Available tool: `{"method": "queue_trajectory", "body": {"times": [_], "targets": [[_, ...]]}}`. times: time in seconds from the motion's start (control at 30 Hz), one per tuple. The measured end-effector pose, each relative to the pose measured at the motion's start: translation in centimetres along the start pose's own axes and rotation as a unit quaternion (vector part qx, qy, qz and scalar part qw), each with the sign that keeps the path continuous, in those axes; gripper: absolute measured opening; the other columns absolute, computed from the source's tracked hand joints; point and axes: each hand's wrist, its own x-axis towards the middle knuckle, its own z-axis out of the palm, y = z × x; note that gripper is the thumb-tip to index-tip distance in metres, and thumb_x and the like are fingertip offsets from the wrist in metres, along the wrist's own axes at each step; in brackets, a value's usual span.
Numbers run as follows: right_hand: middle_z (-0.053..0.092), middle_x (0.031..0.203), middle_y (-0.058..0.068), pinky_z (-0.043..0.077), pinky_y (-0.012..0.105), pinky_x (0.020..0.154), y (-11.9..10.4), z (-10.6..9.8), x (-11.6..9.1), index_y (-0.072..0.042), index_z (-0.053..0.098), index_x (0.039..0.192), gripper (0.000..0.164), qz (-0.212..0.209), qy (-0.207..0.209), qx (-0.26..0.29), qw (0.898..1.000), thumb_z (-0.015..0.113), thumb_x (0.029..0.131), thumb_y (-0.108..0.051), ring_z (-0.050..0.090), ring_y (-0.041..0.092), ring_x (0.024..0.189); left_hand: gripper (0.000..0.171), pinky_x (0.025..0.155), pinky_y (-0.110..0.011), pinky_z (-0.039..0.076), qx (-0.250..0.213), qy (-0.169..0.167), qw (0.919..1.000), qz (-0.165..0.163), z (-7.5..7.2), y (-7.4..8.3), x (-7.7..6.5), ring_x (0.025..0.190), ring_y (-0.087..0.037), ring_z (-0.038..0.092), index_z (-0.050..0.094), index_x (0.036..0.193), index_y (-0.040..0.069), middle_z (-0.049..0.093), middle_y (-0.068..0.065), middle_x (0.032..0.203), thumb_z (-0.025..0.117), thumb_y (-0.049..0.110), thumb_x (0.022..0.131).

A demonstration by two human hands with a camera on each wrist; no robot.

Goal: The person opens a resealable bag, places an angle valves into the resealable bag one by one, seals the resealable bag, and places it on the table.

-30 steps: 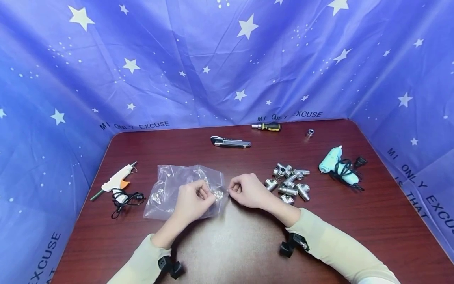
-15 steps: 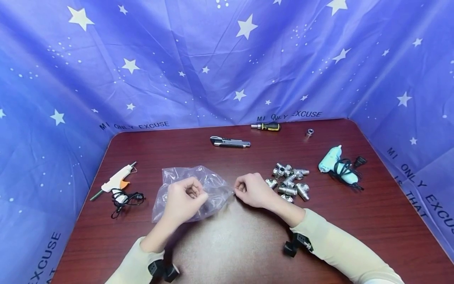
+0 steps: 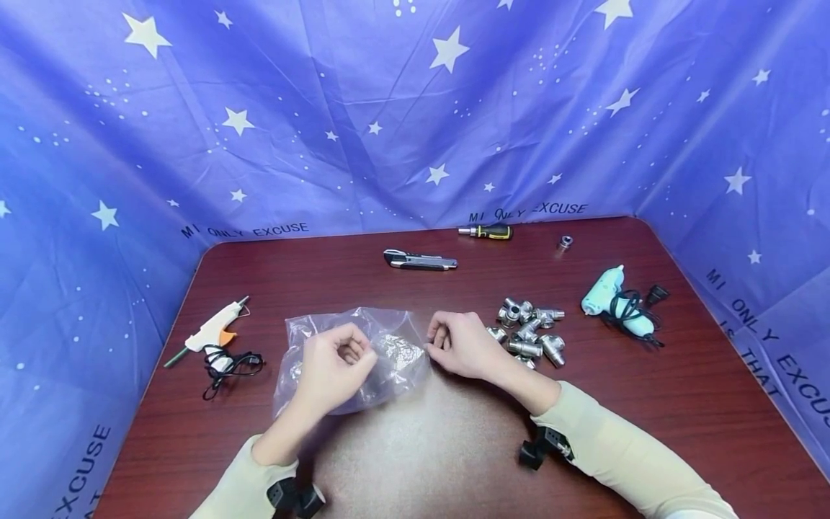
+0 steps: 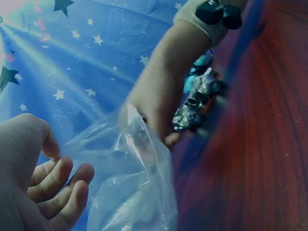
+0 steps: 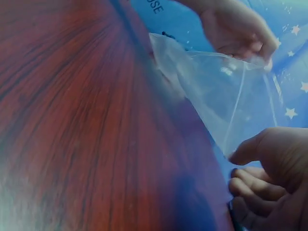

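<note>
A clear plastic bag (image 3: 395, 360) stretches between both hands just above the table. My left hand (image 3: 333, 367) pinches its edge between thumb and finger, the other fingers curled; the left wrist view shows the film (image 4: 130, 192) running away from that pinch. At the bag's right corner, my right hand (image 3: 463, 346) pinches the edge with its fingertips. Seen from the right wrist, the bag (image 5: 216, 91) hangs between the two hands, with a side seam visible. To the right of my right hand lies a pile of shiny metal pipe fittings (image 3: 528, 331), partly hidden behind it.
A white glue gun (image 3: 214, 324) with a black cord lies on the left. Toward the back are a utility knife (image 3: 421, 260), a screwdriver (image 3: 489, 231) and one loose metal fitting (image 3: 565, 242). A light-blue glue gun (image 3: 606, 288) rests on the right. Star-printed cloth surrounds the table.
My left hand has moved left and slightly nearer, and my right hand a little to the right. The bag between them pulled taut, then its right part spread wider.
</note>
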Motion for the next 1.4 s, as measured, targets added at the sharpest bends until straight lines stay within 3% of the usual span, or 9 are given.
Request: {"method": "queue_trajectory", "body": {"times": [0.2,0.33,0.6,0.77,0.9,1.0,1.07,1.2,1.4], "targets": [[0.070,0.086,-0.002,0.058,0.017,0.067,-1.3,0.1,-0.5,-0.011,0.070,0.095,0.017,-0.116,0.091,0.062,0.987,0.082,0.085,-0.005,0.065,0.005,0.073,0.017,0.050,-0.016,0.051,0.002,-0.017,0.9990,-0.041,0.6,-0.1,-0.1,0.053,0.003,0.059,0.069,0.070,0.014,0.070,0.005,0.058,0.068,0.000,0.078],[0.075,0.101,0.000,0.062,0.023,0.083,-2.1,0.3,-0.7,-0.011,0.077,0.102,0.018,-0.203,0.082,0.052,0.974,0.084,0.085,-0.007,0.073,0.011,0.092,0.017,0.050,-0.017,0.053,-0.015,-0.029,0.9986,-0.041,1.0,-0.2,-0.2,0.053,0.003,0.062,0.069,0.071,0.013,0.071,0.004,0.059,0.067,-0.002,0.078],[0.068,0.142,0.014,0.056,0.036,0.112,-2.7,0.4,-0.9,-0.008,0.075,0.125,0.050,-0.211,-0.020,0.023,0.977,0.090,0.080,-0.024,0.068,0.026,0.130,0.018,0.054,-0.021,0.057,-0.032,-0.051,0.9973,0.042,1.8,-0.5,-0.3,0.058,0.001,0.058,0.071,0.075,0.012,0.068,0.003,0.064,0.070,-0.005,0.080],[0.054,0.160,0.019,0.051,0.041,0.117,-2.5,0.2,-1.0,-0.008,0.069,0.137,0.070,-0.224,-0.041,0.027,0.973,0.095,0.078,-0.034,0.061,0.033,0.141,0.009,0.059,-0.024,0.056,-0.011,-0.046,0.9900,0.133,1.7,-0.9,0.1,0.064,-0.004,0.061,0.075,0.084,0.014,0.069,0.004,0.070,0.082,0.009,0.082],[0.050,0.162,0.019,0.049,0.044,0.118,-2.4,0.0,-0.9,-0.011,0.063,0.147,0.080,-0.225,-0.058,0.023,0.972,0.094,0.078,-0.039,0.057,0.035,0.144,0.072,0.090,-0.037,0.056,0.062,-0.076,0.9793,0.177,0.9,-1.4,0.8,0.105,-0.017,0.063,0.070,0.122,0.013,0.072,-0.002,0.113,0.098,0.046,0.065],[0.048,0.164,0.019,0.048,0.046,0.120,-2.3,-0.3,-0.7,-0.013,0.058,0.153,0.085,-0.225,-0.070,0.016,0.972,0.093,0.080,-0.040,0.055,0.035,0.147,0.132,0.116,-0.052,0.045,0.140,-0.127,0.9668,0.172,0.6,-2.1,1.2,0.140,-0.026,0.049,0.048,0.154,0.016,0.054,-0.006,0.152,0.098,0.070,0.046],[0.046,0.165,0.018,0.046,0.046,0.121,-2.3,-0.5,-0.6,-0.013,0.056,0.155,0.087,-0.232,-0.075,0.006,0.970,0.092,0.081,-0.042,0.053,0.035,0.148,0.153,0.124,-0.061,0.036,0.185,-0.153,0.9559,0.169,0.7,-2.8,1.2,0.151,-0.032,0.041,0.032,0.165,0.016,0.043,-0.010,0.165,0.096,0.078,0.040],[0.041,0.169,0.016,0.051,0.043,0.117,-2.5,-0.8,-0.4,-0.015,0.051,0.159,0.086,-0.253,-0.081,-0.028,0.964,0.085,0.086,-0.045,0.059,0.032,0.143,0.161,0.127,-0.069,0.028,0.204,-0.170,0.9522,0.151,1.1,-4.1,0.8,0.154,-0.034,0.041,0.021,0.170,0.017,0.041,-0.012,0.168,0.095,0.078,0.042],[0.039,0.172,0.008,0.065,0.038,0.091,-2.6,-1.0,-0.5,-0.025,0.047,0.162,0.080,-0.263,-0.081,-0.082,0.958,0.077,0.093,-0.052,0.072,0.021,0.116,0.144,0.118,-0.059,0.046,0.156,-0.148,0.9677,0.132,1.6,-5.0,0.4,0.143,-0.025,0.051,0.034,0.165,0.016,0.054,-0.007,0.156,0.100,0.063,0.047]]}}
